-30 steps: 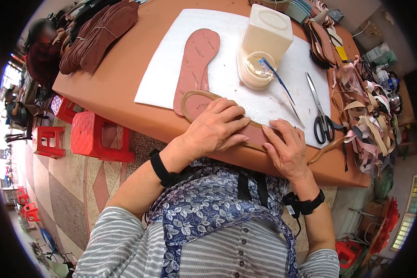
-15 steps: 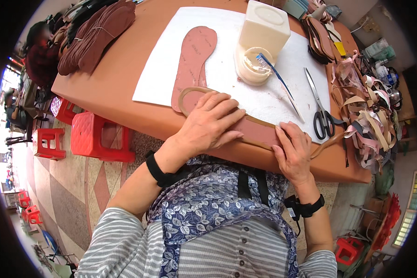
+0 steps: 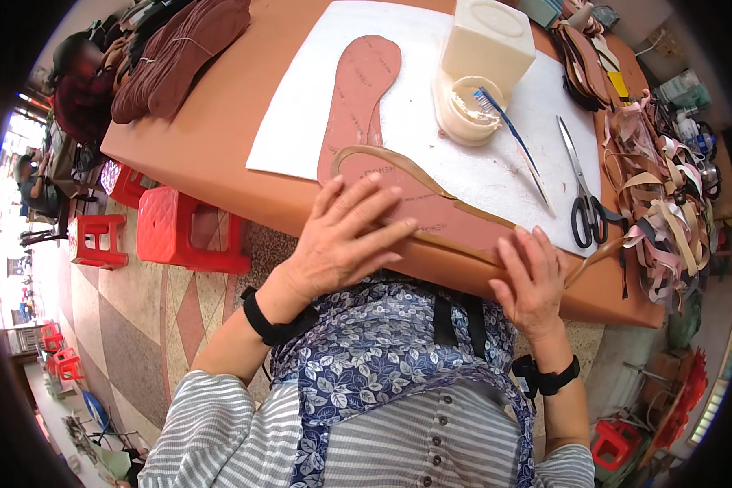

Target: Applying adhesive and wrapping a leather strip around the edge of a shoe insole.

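A reddish-brown shoe insole lies across the table's near edge, with a tan edging strip along its rim. My left hand is over its left part, fingers spread and holding nothing. At the insole's right end my right hand lies with fingers stretched over the surface and thumb apart near the edge. A loose tail of the strip runs on to the right of that hand. Just beyond, matching insoles lie overlapped on a white sheet. The fingers partly hide the near insole's rim.
A cream container with a cup of white paste holds a blue brush. Black-handled scissors lie to the right, near tangled strips. Bundled brown insoles sit far left; a red stool stands below.
My left hand has lifted its fingers off the edging strip and shifted toward me, uncovering more of the insole. The right hand stays at the right end. The whole view has shifted slightly.
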Tool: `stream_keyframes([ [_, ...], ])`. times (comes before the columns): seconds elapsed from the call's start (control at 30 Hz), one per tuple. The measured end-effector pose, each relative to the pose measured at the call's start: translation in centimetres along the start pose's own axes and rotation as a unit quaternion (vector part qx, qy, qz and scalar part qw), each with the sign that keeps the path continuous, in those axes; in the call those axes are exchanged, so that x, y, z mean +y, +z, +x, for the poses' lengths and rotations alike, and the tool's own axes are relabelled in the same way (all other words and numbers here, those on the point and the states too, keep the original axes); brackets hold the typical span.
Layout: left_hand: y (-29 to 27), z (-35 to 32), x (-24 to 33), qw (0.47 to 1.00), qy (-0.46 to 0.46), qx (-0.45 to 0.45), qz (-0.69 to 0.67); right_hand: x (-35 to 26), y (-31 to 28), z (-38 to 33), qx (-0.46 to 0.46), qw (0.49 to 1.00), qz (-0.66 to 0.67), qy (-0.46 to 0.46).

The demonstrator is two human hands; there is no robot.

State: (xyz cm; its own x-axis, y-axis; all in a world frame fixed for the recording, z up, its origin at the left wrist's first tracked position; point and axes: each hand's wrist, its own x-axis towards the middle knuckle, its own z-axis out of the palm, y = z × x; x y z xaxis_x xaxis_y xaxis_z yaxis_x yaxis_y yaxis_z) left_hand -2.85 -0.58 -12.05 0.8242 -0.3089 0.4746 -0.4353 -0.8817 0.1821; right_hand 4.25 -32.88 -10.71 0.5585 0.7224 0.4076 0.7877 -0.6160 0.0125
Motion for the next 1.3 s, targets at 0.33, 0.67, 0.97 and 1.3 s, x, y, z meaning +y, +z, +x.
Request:
stream_keyframes([
  [0.33, 1.6, 0.9, 1.5, 0.998, 0.022, -0.042, -0.031, -1.6, 1.0, 0.8, -0.026, 0.999, 0.014, -0.044],
  [0.67, 1.9, 0.9, 1.3, 0.999, 0.026, -0.027, -0.036, -1.9, 0.8, 1.9, -0.027, 0.998, 0.035, -0.047],
  [0.97, 2.2, 0.8, 1.2, 0.999, 0.026, -0.026, -0.031, -3.0, 1.8, 3.3, -0.028, 0.996, 0.048, -0.072],
  [1.3, 1.4, -0.2, 0.2, 1.000, 0.017, -0.020, 0.006, -0.6, 0.0, 0.1, -0.052, 0.998, -0.007, -0.032],
])
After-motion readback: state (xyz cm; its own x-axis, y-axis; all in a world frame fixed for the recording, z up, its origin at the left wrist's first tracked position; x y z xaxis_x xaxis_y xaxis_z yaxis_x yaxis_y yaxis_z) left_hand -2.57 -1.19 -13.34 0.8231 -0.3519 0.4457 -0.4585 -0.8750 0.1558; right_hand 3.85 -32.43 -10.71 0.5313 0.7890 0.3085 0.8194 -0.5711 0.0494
